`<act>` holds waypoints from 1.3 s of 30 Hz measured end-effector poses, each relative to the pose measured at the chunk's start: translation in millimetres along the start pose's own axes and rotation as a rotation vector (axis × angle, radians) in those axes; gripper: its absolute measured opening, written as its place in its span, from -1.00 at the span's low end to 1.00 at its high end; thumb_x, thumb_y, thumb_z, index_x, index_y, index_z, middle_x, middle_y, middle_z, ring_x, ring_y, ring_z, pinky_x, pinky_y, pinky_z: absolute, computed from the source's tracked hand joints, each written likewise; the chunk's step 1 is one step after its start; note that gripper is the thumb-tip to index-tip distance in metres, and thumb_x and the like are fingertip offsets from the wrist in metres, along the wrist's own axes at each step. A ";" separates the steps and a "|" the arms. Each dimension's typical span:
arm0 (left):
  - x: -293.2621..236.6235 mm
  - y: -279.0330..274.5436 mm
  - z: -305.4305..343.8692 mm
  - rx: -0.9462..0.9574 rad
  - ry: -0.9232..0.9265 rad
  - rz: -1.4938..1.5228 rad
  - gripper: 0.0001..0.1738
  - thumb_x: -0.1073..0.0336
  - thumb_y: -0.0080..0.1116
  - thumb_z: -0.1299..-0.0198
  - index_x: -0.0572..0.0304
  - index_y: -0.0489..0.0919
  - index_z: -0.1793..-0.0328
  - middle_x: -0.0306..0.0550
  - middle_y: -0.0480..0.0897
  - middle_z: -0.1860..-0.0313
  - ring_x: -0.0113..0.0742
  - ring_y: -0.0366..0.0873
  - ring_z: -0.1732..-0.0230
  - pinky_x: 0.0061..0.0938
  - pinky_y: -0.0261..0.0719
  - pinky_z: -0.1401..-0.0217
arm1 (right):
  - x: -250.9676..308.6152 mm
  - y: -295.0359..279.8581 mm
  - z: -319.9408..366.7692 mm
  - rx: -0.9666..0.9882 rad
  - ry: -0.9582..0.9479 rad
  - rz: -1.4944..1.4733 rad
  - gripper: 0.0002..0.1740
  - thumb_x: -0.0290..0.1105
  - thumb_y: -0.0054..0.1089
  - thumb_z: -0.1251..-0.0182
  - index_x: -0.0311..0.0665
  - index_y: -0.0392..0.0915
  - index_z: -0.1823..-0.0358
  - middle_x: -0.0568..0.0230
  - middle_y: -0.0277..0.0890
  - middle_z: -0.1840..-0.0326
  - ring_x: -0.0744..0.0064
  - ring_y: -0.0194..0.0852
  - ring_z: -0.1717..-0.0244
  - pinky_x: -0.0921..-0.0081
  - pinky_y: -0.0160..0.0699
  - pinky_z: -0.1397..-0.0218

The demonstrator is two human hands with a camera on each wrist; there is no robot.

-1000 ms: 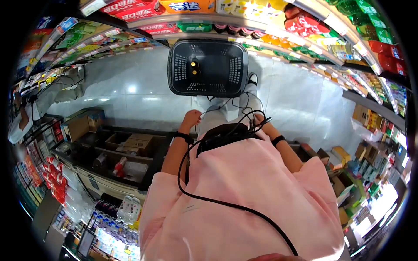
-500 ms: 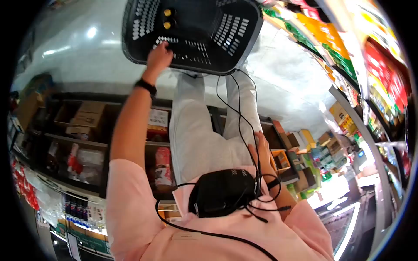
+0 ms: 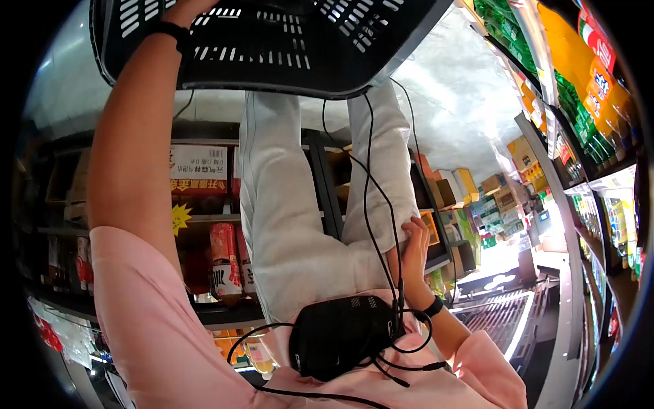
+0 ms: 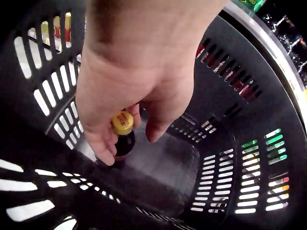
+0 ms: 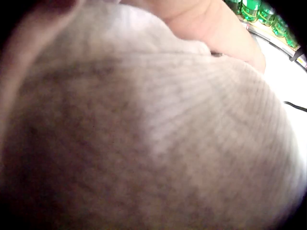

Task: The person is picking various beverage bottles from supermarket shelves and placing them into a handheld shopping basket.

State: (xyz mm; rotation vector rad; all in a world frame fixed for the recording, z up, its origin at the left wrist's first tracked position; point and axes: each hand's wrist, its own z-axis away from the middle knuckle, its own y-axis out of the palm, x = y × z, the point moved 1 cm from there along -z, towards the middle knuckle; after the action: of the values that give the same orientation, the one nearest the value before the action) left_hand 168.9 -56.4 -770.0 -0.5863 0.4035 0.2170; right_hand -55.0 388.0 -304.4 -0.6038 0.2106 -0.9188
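My left hand reaches down into a black plastic shopping basket around the top of a dark bottle with a yellow cap. The fingers lie beside and behind the cap, while the thumb stands apart on the other side. In the head view the top edge cuts off this hand, and the basket appears in front of my legs. My right hand rests on the thigh of the light grey trousers, near hanging black cables. Grey cloth fills most of the right wrist view.
Drink shelves with orange bottles and green bottles line the right side. Behind my legs runs a dark low shelf unit with cartons and red packages. A black pouch with cables sits at my waist.
My left hand has moved forward from beside my body, over the basket's near side and down into it. The right hand has gone from the cables at my waist to my thigh.
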 end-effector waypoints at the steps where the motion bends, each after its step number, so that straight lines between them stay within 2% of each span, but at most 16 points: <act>1: -1.5 -7.3 6.2 0.159 -0.053 0.159 -0.65 0.33 0.20 -0.18 0.38 0.57 -0.06 0.02 0.64 0.25 -0.08 0.63 0.05 -0.17 0.55 0.00 | -1.0 -0.3 0.6 0.006 0.013 -0.003 -0.39 -0.32 0.37 -0.04 -0.28 0.37 -0.14 -0.16 0.26 -0.37 -0.30 0.20 -0.36 -0.06 0.16 -0.44; 2: 64.0 31.6 -46.9 0.000 0.084 0.038 -0.34 0.18 0.27 -0.29 -0.04 0.36 -0.51 0.01 0.67 0.06 -0.21 0.67 0.16 -0.27 0.71 0.23 | -1.3 -0.7 1.3 0.010 0.024 -0.005 -0.39 -0.32 0.38 -0.03 -0.27 0.37 -0.14 -0.17 0.26 -0.37 -0.30 0.19 -0.36 -0.05 0.17 -0.43; 4: 20.7 15.5 -1.7 0.169 -0.142 0.195 -0.40 0.20 0.31 -0.26 -0.06 0.43 -0.43 0.02 0.61 -0.12 -0.16 0.63 -0.02 -0.26 0.72 0.12 | -0.3 -4.6 0.4 -0.004 0.030 -0.038 -0.40 -0.32 0.38 -0.04 -0.26 0.37 -0.14 -0.17 0.26 -0.37 -0.29 0.19 -0.36 -0.04 0.18 -0.42; 8: -20.7 6.0 65.0 0.151 -0.196 0.392 -0.43 0.28 0.35 -0.22 -0.12 0.48 -0.37 0.02 0.63 -0.12 -0.17 0.66 0.00 -0.31 0.72 0.08 | 8.0 -10.7 3.6 -0.038 0.024 -0.116 -0.42 -0.35 0.36 -0.06 -0.25 0.37 -0.13 -0.15 0.26 -0.37 -0.26 0.19 -0.36 -0.04 0.17 -0.41; 10: -37.4 2.1 74.2 0.167 -0.228 0.122 -0.45 0.29 0.39 -0.18 -0.10 0.52 -0.31 0.01 0.67 -0.07 -0.21 0.67 0.05 -0.37 0.70 0.07 | 1.0 -6.7 6.4 -0.052 0.028 -0.084 -0.42 -0.36 0.36 -0.06 -0.24 0.37 -0.13 -0.14 0.25 -0.37 -0.25 0.19 -0.37 -0.03 0.17 -0.40; 15: -45.2 2.0 113.6 -0.094 0.114 -0.053 -0.56 0.26 0.40 -0.09 0.04 0.59 -0.13 0.10 0.71 -0.03 0.14 0.69 -0.01 -0.16 0.64 -0.04 | -2.0 -8.9 11.0 -0.088 0.009 -0.119 -0.44 -0.40 0.35 -0.04 -0.21 0.38 -0.12 -0.08 0.29 -0.33 -0.21 0.22 -0.35 -0.01 0.21 -0.37; 18: -70.2 -5.3 149.7 -0.140 0.170 -0.031 -0.59 0.30 0.39 -0.11 0.03 0.59 -0.11 0.12 0.73 0.04 0.14 0.70 0.02 -0.14 0.64 -0.04 | 1.9 -15.1 13.6 -0.104 -0.003 -0.157 -0.44 -0.40 0.35 -0.04 -0.22 0.38 -0.11 -0.07 0.30 -0.32 -0.21 0.23 -0.33 0.01 0.23 -0.36; 22: -88.5 -28.2 197.6 -0.246 0.381 -0.218 -0.74 0.36 0.24 -0.23 -0.04 0.61 -0.05 0.10 0.67 0.26 0.17 0.63 0.16 -0.01 0.57 0.12 | 9.6 -21.8 20.6 -0.149 0.000 -0.188 -0.47 -0.37 0.33 -0.06 -0.20 0.41 -0.11 0.01 0.35 -0.30 -0.16 0.24 -0.32 0.04 0.26 -0.35; 26: -123.8 -76.4 266.2 -0.242 0.449 -0.230 -0.80 0.31 0.15 -0.27 -0.17 0.58 0.00 0.09 0.64 0.28 0.17 0.67 0.24 0.02 0.59 0.22 | 18.4 -31.6 31.6 -0.165 -0.010 -0.239 -0.48 -0.27 0.31 -0.11 -0.17 0.43 -0.13 0.05 0.39 -0.23 -0.14 0.29 -0.27 0.02 0.31 -0.28; 29: -150.0 -119.8 324.6 -0.231 0.499 -0.234 -0.81 0.25 0.01 -0.34 -0.16 0.62 0.03 0.08 0.66 0.32 0.16 0.68 0.27 0.06 0.62 0.22 | 18.1 -29.9 29.8 -0.235 -0.011 -0.283 -0.49 -0.22 0.27 -0.17 -0.15 0.45 -0.16 0.02 0.41 -0.21 -0.14 0.29 -0.28 0.01 0.32 -0.33; 32: -164.5 -161.1 380.2 -0.283 0.804 -0.176 -0.82 0.26 0.11 -0.31 -0.08 0.63 0.01 0.04 0.67 0.32 0.16 0.65 0.30 -0.04 0.62 0.29 | 17.6 -21.7 16.4 -0.288 -0.016 -0.367 -0.50 -0.19 0.25 -0.19 -0.18 0.47 -0.15 -0.06 0.45 -0.19 -0.18 0.34 -0.25 0.04 0.36 -0.32; 34: -186.2 -194.2 426.2 -0.270 0.893 -0.180 -0.79 0.24 0.12 -0.31 -0.05 0.60 -0.04 0.07 0.68 0.27 0.18 0.64 0.27 -0.02 0.61 0.25 | 30.9 -40.2 21.6 -0.269 -0.127 -0.392 -0.53 -0.18 0.18 -0.26 -0.24 0.49 -0.15 -0.17 0.52 -0.12 -0.25 0.45 -0.15 0.04 0.48 -0.21; 36: -205.0 -223.8 458.7 -0.236 0.902 -0.234 -0.74 0.24 0.14 -0.29 -0.05 0.57 -0.10 0.09 0.68 0.22 0.18 0.64 0.22 -0.01 0.61 0.20 | 9.5 -16.0 -19.9 -0.275 -0.530 -0.302 -0.55 -0.19 0.13 -0.29 -0.24 0.50 -0.14 -0.20 0.51 -0.13 -0.27 0.48 -0.12 -0.01 0.49 -0.21; 37: -215.8 -235.9 474.0 -0.215 0.877 -0.275 -0.68 0.24 0.16 -0.28 -0.05 0.54 -0.16 0.11 0.67 0.18 0.19 0.65 0.18 0.00 0.62 0.15 | 12.9 -10.3 -38.0 -0.252 -0.482 -0.294 -0.58 -0.15 0.10 -0.31 -0.26 0.56 -0.07 -0.18 0.55 -0.08 -0.32 0.53 -0.03 -0.04 0.54 -0.16; 38: -230.9 -252.6 496.5 -0.242 0.954 -0.286 -0.69 0.24 0.19 -0.26 -0.01 0.56 -0.13 0.11 0.69 0.20 0.19 0.65 0.19 -0.02 0.63 0.15 | 23.8 -15.4 -28.2 -0.365 -0.315 -0.429 -0.59 -0.11 0.10 -0.31 -0.28 0.62 0.03 -0.13 0.60 -0.04 -0.33 0.57 0.02 -0.04 0.59 -0.10; 39: -243.4 -265.3 512.3 -0.243 0.975 -0.273 -0.69 0.24 0.22 -0.24 0.02 0.57 -0.10 0.10 0.69 0.23 0.18 0.66 0.21 -0.04 0.63 0.17 | 21.2 -9.4 -41.7 -0.387 -0.329 -0.442 -0.59 -0.11 0.10 -0.31 -0.28 0.62 0.03 -0.13 0.60 -0.04 -0.33 0.57 0.02 -0.04 0.59 -0.10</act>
State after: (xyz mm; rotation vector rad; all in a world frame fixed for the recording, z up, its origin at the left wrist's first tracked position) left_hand 189.2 2.1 -146.9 -0.9626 1.2384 -0.3129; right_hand -66.1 350.2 -331.3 -1.1802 -0.0497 -1.1959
